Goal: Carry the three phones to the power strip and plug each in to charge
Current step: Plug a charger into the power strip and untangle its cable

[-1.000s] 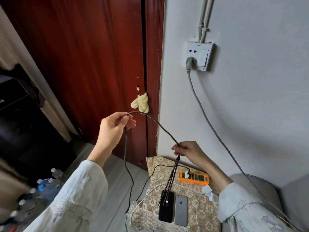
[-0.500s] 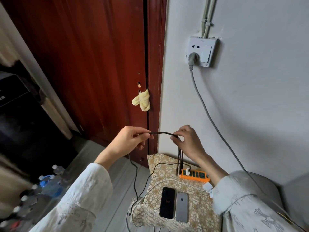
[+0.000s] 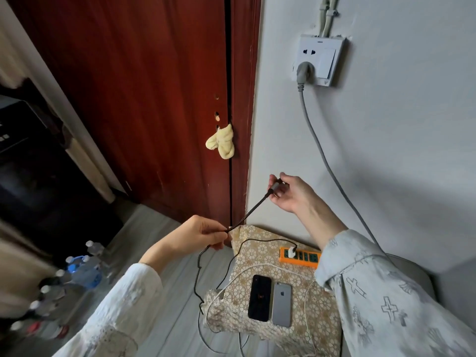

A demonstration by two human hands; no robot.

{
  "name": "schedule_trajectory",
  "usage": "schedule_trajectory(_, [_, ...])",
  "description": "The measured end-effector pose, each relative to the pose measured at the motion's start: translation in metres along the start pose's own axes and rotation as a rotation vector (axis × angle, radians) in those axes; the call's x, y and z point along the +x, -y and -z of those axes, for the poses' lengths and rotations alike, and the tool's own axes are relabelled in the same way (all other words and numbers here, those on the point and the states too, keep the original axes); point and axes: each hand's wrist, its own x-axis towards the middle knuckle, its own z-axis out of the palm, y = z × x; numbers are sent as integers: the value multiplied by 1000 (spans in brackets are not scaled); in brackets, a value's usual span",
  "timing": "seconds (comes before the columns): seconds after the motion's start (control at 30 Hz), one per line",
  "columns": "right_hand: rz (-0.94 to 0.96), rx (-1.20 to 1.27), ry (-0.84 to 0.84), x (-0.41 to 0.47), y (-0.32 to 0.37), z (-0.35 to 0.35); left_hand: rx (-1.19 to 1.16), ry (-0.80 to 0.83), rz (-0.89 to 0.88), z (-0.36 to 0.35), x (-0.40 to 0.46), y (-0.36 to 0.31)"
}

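Above the patterned tabletop (image 3: 257, 328), a braided cable (image 3: 247, 215) is now drawn taut between both hands, where half a second ago only a short loop was held. Its plug end is pinched by the right hand (image 3: 288, 194) at 1 o'clock; the left hand (image 3: 203, 234) grips it lower down. Two phones (image 3: 270, 301) lie at 5 o'clock, near the power strip (image 3: 300, 257). Plugging in appears imminent.

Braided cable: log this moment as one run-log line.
left hand pinches braided cable | right hand holds its plug end | black phone, silver phone unplugged | power strip: one charger
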Motion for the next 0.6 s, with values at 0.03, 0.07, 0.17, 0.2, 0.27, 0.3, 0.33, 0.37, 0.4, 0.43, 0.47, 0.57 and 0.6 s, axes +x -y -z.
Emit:
schedule_trajectory(0.03, [3,-75,14,-1,-2,-1,-11,16,29,-2,-2,5])
schedule_trajectory(0.07, [4,-173,43,-5,-4,-1,-15,19,46,-3,-2,10])
schedule_trajectory(0.17, [29,-488,163,-17,-15,3,-36,-164,57,-4,2,16])
schedule_trajectory(0.2, [60,-596,205,-20,-20,5,-77,-271,61,-3,6,16])
schedule_trajectory(0.27, [133,-815,293,-27,-34,8,-173,-441,74,-1,15,11])
schedule_trajectory(0.3, [172,-938,331,-29,-42,9,-214,-471,76,0,19,8])
schedule_trajectory(0.33, [208,-1057,356,-30,-49,10,-264,-460,73,1,23,4])
schedule_trajectory(0.37, [226,-1139,388,-32,-55,11,-330,-422,64,1,26,0])
schedule_trajectory(0.4, [217,-1166,434,-33,-61,12,-402,-384,49,0,30,-4])
schedule_trajectory(0.43, [187,-1155,487,-34,-66,13,-471,-367,27,0,33,-7])
schedule_trajectory(0.47, [153,-1134,531,-35,-70,14,-540,-380,3,0,35,-10])
schedule_trajectory(0.57, [107,-1114,564,-35,-77,18,-693,-496,-20,-3,39,-12])
schedule_trajectory(0.6, [116,-1116,559,-34,-79,20,-706,-515,-17,-4,39,-11])
